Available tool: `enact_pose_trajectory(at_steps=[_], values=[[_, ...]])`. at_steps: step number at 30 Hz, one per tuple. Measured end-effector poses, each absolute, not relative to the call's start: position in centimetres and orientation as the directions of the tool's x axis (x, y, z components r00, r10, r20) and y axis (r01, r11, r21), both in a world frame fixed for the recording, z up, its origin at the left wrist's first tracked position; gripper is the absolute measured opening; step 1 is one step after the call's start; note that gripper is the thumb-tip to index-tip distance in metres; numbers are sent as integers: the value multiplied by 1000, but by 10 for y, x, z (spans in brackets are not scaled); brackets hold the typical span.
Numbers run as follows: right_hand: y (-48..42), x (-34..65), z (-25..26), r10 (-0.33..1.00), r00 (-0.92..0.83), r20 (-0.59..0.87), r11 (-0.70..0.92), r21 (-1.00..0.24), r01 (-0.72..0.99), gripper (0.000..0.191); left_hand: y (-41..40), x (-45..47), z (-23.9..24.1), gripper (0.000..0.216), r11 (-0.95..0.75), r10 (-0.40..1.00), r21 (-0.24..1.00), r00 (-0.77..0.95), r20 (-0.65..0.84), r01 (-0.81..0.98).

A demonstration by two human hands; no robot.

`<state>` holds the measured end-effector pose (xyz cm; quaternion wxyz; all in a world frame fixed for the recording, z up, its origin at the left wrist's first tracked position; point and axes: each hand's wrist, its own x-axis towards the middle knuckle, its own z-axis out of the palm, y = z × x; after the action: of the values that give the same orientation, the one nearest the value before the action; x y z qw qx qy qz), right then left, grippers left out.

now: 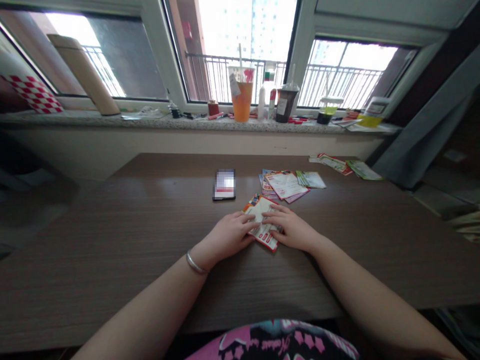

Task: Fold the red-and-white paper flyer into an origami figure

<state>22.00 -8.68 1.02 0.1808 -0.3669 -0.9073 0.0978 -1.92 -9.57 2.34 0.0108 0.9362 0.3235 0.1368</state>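
A colourful printed leaflet, partly folded, lies on the brown wooden table just in front of me. My left hand rests on its left side, fingers pressing down on the paper. My right hand lies on its right side, fingertips pinching or pressing a fold near the middle. A silver bangle circles my left wrist. Both hands touch the leaflet and nearly meet over it.
A black phone lies beyond the hands. More leaflets are spread to the right, others near the far edge. The windowsill holds an orange drink cup, a dark cup, bottles and small items.
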Motion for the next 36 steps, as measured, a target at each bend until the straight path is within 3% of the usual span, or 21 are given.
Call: enact_pose_trajectory(at_steps=[11, 21, 24, 27, 31, 36], values=[[-87, 223, 18, 714, -677, 181, 679, -416, 605, 35, -92, -21, 26, 23, -749, 662, 179, 730, 168, 638], [-91, 227, 29, 727, -672, 140, 641, -490, 591, 40, -91, -21, 24, 28, -595, 803, 223, 579, 140, 772], [-93, 224, 28, 802, -582, 135, 573, -450, 685, 45, -91, -21, 24, 27, -563, 827, 227, 546, 136, 795], [-94, 222, 26, 872, -477, 109, 470, -456, 756, 38, -91, -21, 24, 27, -541, 841, 241, 520, 148, 806], [-93, 222, 24, 914, -395, 87, 379, -527, 761, 24, -94, -19, 26, 27, -490, 871, 260, 466, 152, 832], [-90, 223, 22, 931, -351, 100, 340, -584, 737, 23, -97, -18, 29, 25, -446, 895, 269, 423, 141, 854]])
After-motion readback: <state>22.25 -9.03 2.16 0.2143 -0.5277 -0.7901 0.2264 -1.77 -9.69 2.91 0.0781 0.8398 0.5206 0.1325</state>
